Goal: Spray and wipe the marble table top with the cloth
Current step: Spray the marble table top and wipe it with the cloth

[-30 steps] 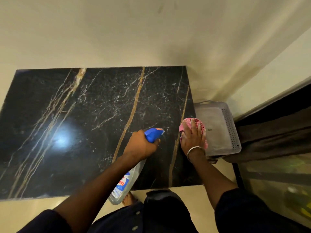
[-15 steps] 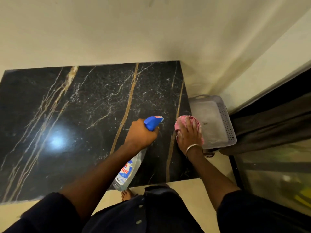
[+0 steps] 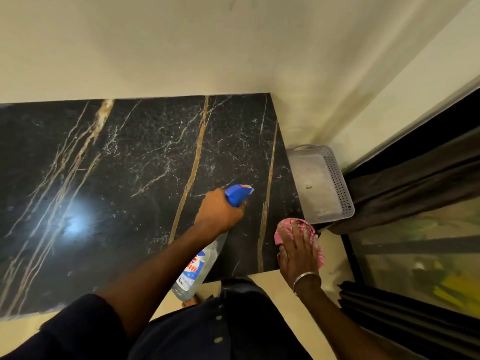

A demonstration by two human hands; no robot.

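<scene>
The black marble table top (image 3: pixel 124 183) with gold and white veins fills the left and middle of the head view. My left hand (image 3: pixel 219 213) grips a clear spray bottle (image 3: pixel 200 266) by its blue trigger head, which points right over the table. My right hand (image 3: pixel 298 252) lies flat on a pink checked cloth (image 3: pixel 283 229) at the table's near right corner. Part of the cloth hangs past the right edge. A silver bangle sits on my right wrist.
A grey perforated plastic basket (image 3: pixel 337 183) stands on the floor just right of the table. Cream walls meet behind the table. A dark curtain (image 3: pixel 415 183) and a glass door (image 3: pixel 428 258) are at the right. A lamp glare shows on the marble at the left.
My right hand has drawn the cloth back along the right edge to the near corner. The left hand and bottle have stayed over the same part of the table.
</scene>
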